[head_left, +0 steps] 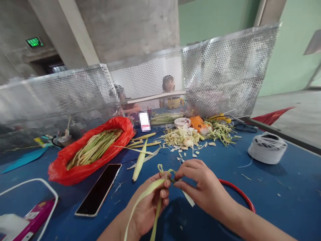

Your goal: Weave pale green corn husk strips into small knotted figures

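Between my two hands is a pale green leaf strip (pixel 146 193), long and flat, looped at its upper end. My left hand (pixel 150 204) is closed around it, thumb pressed on the folded part, with long tails hanging down past the wrist. My right hand (pixel 198 184) pinches the strip's other end between thumb and fingertips, just right of the loop. A whitish end (pixel 188 199) sticks out below the right fingers. Beyond my left hand lies a pale husk-like piece (pixel 140 160) on the blue table (pixel 250 187).
A red plastic bag (pixel 60 169) of long leaf strips and a phone (pixel 99 189) lie left. Piled scraps (pixel 184 136), a tape roll (pixel 182 122) and an orange packet (pixel 197 124) sit ahead. Right are a white roll (pixel 267 152) and red tube (pixel 242 192). A perforated metal screen (pixel 225 63) stands behind.
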`<state>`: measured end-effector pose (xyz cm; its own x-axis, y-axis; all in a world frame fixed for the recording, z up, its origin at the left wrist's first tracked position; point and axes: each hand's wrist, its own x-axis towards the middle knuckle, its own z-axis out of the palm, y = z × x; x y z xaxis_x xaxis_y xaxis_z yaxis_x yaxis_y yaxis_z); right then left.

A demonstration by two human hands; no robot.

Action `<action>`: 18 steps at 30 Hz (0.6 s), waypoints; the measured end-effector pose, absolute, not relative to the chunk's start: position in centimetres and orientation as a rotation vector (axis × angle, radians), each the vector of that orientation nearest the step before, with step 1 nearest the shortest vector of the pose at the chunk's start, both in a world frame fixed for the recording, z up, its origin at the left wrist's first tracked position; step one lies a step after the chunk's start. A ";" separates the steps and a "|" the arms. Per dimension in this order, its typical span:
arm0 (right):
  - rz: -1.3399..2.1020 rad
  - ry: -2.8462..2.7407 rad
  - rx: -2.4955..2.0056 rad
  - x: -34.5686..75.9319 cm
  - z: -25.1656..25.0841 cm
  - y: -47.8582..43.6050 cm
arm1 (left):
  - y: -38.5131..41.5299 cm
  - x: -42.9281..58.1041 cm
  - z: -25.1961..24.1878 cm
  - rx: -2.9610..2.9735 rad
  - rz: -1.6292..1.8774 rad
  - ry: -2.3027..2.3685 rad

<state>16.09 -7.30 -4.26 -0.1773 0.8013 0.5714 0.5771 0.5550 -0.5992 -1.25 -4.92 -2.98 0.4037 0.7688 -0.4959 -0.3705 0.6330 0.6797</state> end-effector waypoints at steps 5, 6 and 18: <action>0.131 -1.919 -1.111 15.2 -5.0 -7.5 | -5.2 -0.7 -3.2 0.568 0.788 0.883; 0.114 -1.930 -1.109 15.1 -5.0 -7.6 | -5.3 -0.6 -3.3 0.580 0.796 0.885; 0.061 -1.925 -1.114 15.2 -5.0 -7.7 | -5.3 -0.8 -3.3 0.522 0.774 0.880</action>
<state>15.16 -7.70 -4.96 -0.2052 0.7187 0.6644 0.6752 0.5953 -0.4355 -0.76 -5.28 -3.32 0.4022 0.7785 -0.4818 -0.3790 0.6206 0.6865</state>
